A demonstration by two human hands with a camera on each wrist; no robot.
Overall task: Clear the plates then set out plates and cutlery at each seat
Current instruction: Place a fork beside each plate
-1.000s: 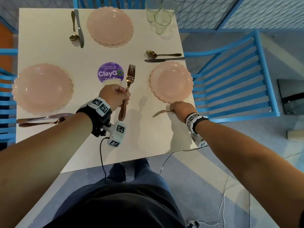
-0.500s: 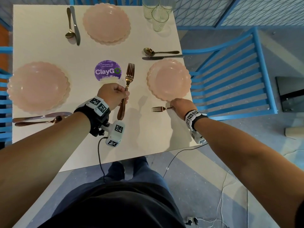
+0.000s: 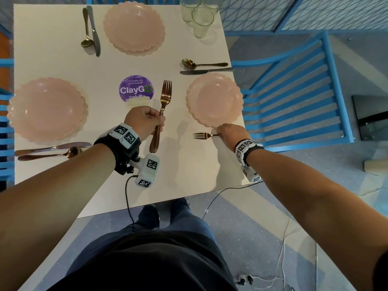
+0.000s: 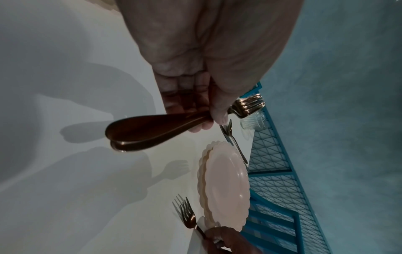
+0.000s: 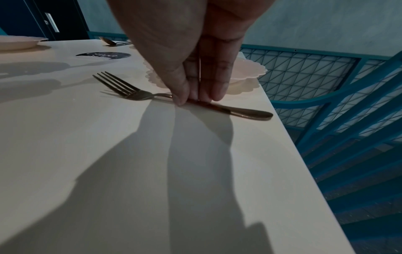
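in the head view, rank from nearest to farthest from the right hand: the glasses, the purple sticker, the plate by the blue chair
1. Plate by the blue chair: just beyond the right hand.
2. Purple sticker: table centre, to its left.
3. Glasses: far table edge.

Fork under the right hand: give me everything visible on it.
The fork is slim, dark bronze-toned metal with four tines and a handle that widens to a rounded end. It lies flat on the white table beside the near edge of the pink scalloped plate, tines pointing toward the table's middle, handle end close to the table edge. The right hand pinches its handle at mid-length against the tabletop; in the right wrist view the fingertips come down on it from above.
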